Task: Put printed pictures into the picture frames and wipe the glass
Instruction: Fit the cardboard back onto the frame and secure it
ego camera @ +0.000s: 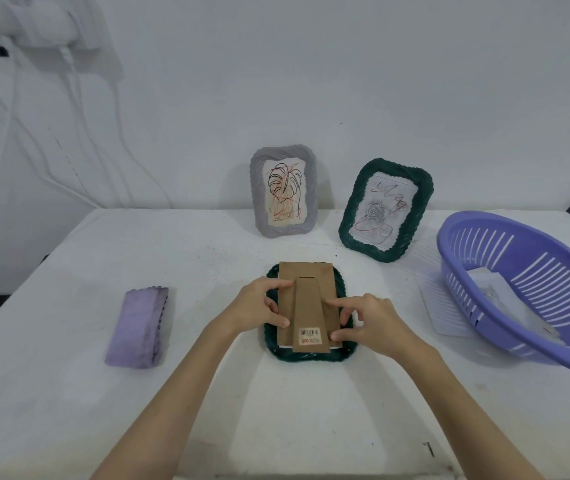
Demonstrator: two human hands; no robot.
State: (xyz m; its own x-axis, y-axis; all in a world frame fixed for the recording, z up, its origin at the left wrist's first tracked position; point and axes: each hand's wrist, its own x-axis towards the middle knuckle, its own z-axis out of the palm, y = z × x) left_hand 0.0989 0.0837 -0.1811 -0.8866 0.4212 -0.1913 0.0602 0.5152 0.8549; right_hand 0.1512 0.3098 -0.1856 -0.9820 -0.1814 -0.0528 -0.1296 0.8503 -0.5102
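Left hand (pixel 262 304) and right hand (pixel 368 322) pinch the brown cardboard backing (pixel 306 299) on one face-down dark green frame (pixel 307 353), mid-table. One folded lilac cloth (pixel 138 327) left. One slotted purple basket (pixel 525 289) right. Two ribbed frames upright behind: grey frame (pixel 283 192), green upright frame (pixel 385 209).

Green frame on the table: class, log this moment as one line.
step: fitting backing board | green frame: face-down | left hand, right hand: pressing board | cloth: untouched | two frames upright behind
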